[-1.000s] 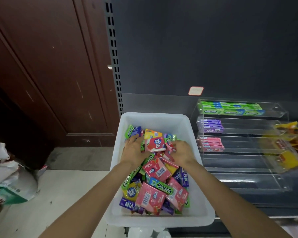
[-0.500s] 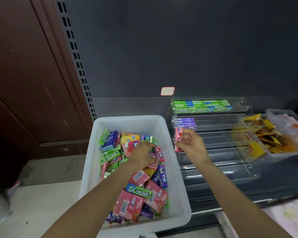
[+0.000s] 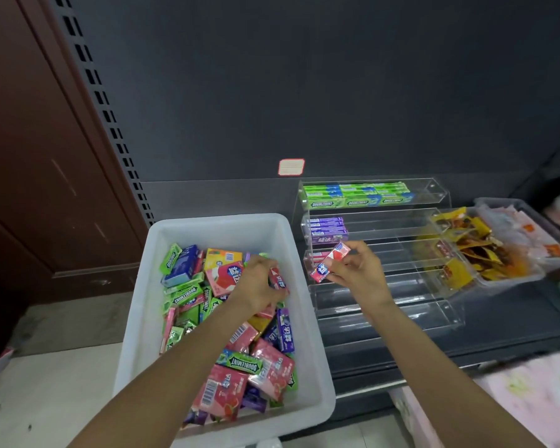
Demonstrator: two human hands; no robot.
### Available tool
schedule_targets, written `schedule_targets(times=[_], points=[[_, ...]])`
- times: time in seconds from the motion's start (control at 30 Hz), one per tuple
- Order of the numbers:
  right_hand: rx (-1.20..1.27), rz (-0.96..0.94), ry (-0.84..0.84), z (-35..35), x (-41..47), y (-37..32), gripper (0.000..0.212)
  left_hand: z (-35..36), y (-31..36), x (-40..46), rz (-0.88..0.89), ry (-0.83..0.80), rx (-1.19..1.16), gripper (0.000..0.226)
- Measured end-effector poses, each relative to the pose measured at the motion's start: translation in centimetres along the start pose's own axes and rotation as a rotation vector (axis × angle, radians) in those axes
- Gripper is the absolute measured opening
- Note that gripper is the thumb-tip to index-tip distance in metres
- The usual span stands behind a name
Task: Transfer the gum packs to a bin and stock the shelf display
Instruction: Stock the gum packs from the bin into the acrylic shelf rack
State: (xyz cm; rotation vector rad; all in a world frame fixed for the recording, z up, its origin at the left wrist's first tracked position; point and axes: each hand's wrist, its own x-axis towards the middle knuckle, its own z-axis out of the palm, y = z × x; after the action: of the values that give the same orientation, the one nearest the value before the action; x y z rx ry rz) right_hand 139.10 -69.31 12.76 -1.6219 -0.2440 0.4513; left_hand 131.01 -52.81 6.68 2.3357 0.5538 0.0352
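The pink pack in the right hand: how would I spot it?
Find the clear tiered display right of the white bin. Before its third tier, the right hand pinches a pink pack, the only one held up, tilted.

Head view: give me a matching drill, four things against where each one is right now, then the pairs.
Things:
1. pink gum pack
2. green gum packs
3. purple gum packs
4. left hand

Places:
A. second tier of the clear display
B. in the white bin, on the loose packs
C. pinched in the right hand
D. top tier of the clear display

Pairs: 1-C, 2-D, 3-A, 4-B
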Motion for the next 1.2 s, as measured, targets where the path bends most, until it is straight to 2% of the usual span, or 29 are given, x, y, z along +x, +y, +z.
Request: schedule_targets(times=[0.17, 0.27, 0.37, 0.5, 0.67, 0.83, 0.93, 1.07, 1.2], points=[[0.053, -0.026, 0.063, -1.2, -0.6, -0.1, 0.017, -1.7, 2.4, -1.2, -0.004, 0.140, -0.472, 0.064], [0.049, -0.023, 0.061, -2.1, -0.8, -0.3, 0.016, -2.1, 5.1, -1.6, -0.004, 0.117, -0.692, 0.065], [0.034, -0.032, 0.043, -3.3, -0.2, -0.6, 0.016, -2.0, 7.8, -1.4, -0.018, 0.098, -0.805, 0.058], [0.030, -0.043, 0.044, -6.3, 1.8, -0.9, 0.013, -0.7, 10.3, -0.6, 0.016, 0.101, -0.663, 0.059], [-0.105, -0.067, -0.008, -10.0, 5.4, 0.2, 0.026, 1.3, 12.6, 0.7, -0.020, 0.169, -0.550, 0.065], [-0.416, -0.165, -0.084, -11.7, 8.5, 1.8, 0.017, 2.6, 13.8, 1.3, -0.083, 0.247, -0.578, 0.065], [-0.535, -0.250, -0.137, -11.7, 9.1, 2.6, 0.011, 3.0, 14.1, 1.3, -0.131, 0.307, -0.590, 0.055], [-0.777, -0.419, -0.074, -12.1, 9.4, 3.0, 0.016, 3.3, 14.5, 1.0, -0.142, 0.339, -0.523, 0.042], [-0.749, -0.410, -0.071, -12.3, 9.6, 3.0, 0.016, 3.6, 15.2, 0.8, -0.145, 0.348, -0.469, 0.041]])
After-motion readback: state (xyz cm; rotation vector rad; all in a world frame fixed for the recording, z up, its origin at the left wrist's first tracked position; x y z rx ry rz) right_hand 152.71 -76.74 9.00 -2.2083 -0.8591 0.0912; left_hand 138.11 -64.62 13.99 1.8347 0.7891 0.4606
